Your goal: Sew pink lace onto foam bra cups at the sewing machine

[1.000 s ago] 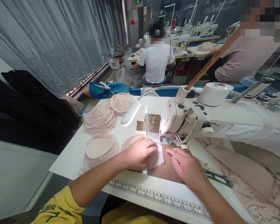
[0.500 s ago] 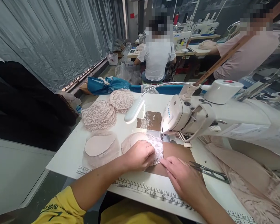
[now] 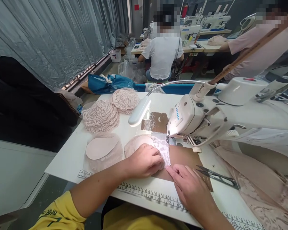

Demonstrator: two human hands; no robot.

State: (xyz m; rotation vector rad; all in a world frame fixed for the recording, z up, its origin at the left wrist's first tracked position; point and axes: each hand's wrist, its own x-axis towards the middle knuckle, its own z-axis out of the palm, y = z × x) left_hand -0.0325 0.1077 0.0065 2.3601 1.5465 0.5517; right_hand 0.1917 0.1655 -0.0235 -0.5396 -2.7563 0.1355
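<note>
Pale lace fabric point(image 3: 163, 148) lies under the needle area of a white sewing machine point(image 3: 184, 116), lit by its lamp. Beneath the lace shows a beige oval pad point(image 3: 142, 140), partly covered by my left hand point(image 3: 146, 160). That hand rests on the lace with its fingers curled together, gripping it. My right hand point(image 3: 190, 182) pinches the near corner of the lace between thumb and forefinger. Just right of it, black thread snips point(image 3: 217, 176) lie on the table, apart from my fingers.
Stacks of lace cups point(image 3: 100, 116) and a beige oval piece on sheer fabric point(image 3: 102, 147) lie to the left. A ruler strip point(image 3: 156, 198) runs along the front edge. Beige fabric point(image 3: 259, 179) drapes at the right. Two people sit at machines beyond.
The lace's near corner and both hands have shifted slightly to the right. The whole view has moved a little too. Both hands keep hold of the lace.
</note>
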